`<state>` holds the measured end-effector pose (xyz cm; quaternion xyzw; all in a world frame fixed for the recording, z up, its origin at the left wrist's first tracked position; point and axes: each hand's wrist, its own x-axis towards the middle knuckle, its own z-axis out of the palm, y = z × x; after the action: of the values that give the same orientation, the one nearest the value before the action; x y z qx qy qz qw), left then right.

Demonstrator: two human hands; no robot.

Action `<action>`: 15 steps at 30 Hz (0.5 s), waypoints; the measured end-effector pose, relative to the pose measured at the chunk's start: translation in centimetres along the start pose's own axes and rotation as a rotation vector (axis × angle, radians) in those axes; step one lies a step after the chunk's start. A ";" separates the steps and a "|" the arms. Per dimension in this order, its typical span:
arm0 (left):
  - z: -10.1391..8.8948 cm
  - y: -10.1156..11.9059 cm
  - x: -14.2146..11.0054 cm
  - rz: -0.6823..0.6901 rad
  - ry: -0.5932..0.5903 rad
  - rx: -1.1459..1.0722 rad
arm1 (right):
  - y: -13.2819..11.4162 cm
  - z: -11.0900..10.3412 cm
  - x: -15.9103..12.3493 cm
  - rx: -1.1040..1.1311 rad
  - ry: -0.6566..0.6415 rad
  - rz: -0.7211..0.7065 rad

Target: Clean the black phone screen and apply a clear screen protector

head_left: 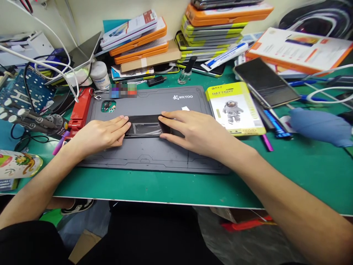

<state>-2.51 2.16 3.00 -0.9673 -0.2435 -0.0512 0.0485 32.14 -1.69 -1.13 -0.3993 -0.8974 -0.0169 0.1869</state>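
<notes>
A black smartphone (145,127) with a glossy, reflective face lies lengthwise across the grey work mat (165,154). My left hand (106,133) grips its left end, the fingers pressed together. At the opposite end my right hand (189,129) is closed on the phone, fingers along the far edge and thumb at the near edge. Parts of both ends are hidden under the fingers. Small metal parts (109,106) sit in a recess at the mat's upper left. A small white piece (185,109) lies just beyond my right hand.
A yellow battery box (234,108) overlaps the mat's right side. Farther right are a dark phone (266,81) and a blue air blower (321,127). Stacked boxes (140,40) line the back. Screwdrivers in a holder (41,119) and a red tool (79,114) stand left.
</notes>
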 end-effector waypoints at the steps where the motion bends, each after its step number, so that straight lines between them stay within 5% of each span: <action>1: 0.0 0.0 0.0 -0.011 -0.001 -0.021 | 0.0 0.0 0.0 0.008 -0.005 0.003; 15: -0.2 0.0 0.4 -0.080 0.102 -0.100 | 0.0 -0.1 0.3 0.086 -0.034 0.104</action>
<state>-2.18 2.30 3.25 -0.9541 -0.2765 -0.1142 0.0106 32.05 -1.50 -0.93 -0.4371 -0.8785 0.0380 0.1891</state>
